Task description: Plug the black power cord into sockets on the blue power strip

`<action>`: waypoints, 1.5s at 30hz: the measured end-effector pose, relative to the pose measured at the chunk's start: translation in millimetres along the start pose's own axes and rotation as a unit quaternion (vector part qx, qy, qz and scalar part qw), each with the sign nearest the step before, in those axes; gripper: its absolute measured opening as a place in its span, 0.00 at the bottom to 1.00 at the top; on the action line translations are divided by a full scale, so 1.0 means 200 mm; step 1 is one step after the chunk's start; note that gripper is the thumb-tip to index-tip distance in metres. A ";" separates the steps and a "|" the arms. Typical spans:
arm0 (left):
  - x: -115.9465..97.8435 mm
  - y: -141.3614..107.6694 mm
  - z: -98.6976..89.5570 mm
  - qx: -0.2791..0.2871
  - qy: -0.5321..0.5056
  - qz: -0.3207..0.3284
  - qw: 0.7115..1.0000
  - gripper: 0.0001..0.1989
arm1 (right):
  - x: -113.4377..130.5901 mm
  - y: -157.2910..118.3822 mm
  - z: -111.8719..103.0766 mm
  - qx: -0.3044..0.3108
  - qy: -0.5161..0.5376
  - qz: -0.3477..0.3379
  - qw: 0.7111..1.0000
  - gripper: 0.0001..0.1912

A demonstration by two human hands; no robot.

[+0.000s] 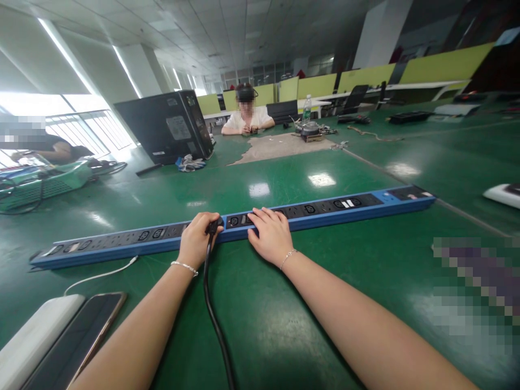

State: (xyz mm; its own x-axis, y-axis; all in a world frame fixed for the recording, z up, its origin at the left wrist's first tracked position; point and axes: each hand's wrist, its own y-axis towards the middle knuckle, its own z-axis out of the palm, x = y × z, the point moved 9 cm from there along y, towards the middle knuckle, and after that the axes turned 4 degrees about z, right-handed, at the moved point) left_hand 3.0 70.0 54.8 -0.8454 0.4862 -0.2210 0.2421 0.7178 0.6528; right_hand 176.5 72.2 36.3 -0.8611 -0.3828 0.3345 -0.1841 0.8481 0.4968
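A long blue power strip [239, 234] with black sockets lies slantwise across the green table. My left hand [198, 237] is closed round a black plug [212, 226] at the middle of the strip, and how deep the plug sits in a socket is hidden by my fingers. From the plug a black power cord [215, 319] runs down toward me. To the right of it, my right hand [271, 232] rests on the strip with fingers stretched out over its top, holding nothing.
A white power bank [40, 336] and a phone [81, 341] lie at the lower left, with a white cable [101, 272]. Beyond stand a black computer case [166, 127], gloves [190, 163] and a green basket [60, 179]. Another person [247, 114] sits across the table.
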 end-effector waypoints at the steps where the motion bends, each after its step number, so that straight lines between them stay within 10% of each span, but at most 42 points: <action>1: 0.00 0.00 0.00 -0.003 0.000 0.005 1.000 0.13 | 0.00 0.00 0.00 0.000 0.000 0.001 1.000 0.20; 10: 0.06 -0.04 0.07 0.090 0.143 -0.001 0.986 0.40 | 0.16 -0.03 0.01 0.010 0.040 -0.080 0.996 0.23; 20: 0.03 -0.04 0.09 0.109 0.183 0.002 0.977 0.18 | 0.42 0.09 0.19 0.007 0.061 -0.107 0.992 0.22; 39: 0.02 -0.02 0.08 0.111 0.176 -0.017 0.978 0.20 | 0.41 0.15 0.19 0.011 0.123 -0.047 0.991 0.16; 45: 0.03 -0.02 0.08 0.098 0.162 -0.048 0.981 0.25 | 0.16 0.21 0.11 -0.089 0.322 0.121 0.935 0.16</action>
State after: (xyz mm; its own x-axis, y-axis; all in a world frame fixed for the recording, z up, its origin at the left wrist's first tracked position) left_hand 4.7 78.9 39.8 -0.9681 0.2502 -0.0128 0.2133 0.8500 0.4817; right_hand 131.1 103.4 50.3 -0.3938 -0.3771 0.8383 0.1095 0.8862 0.4501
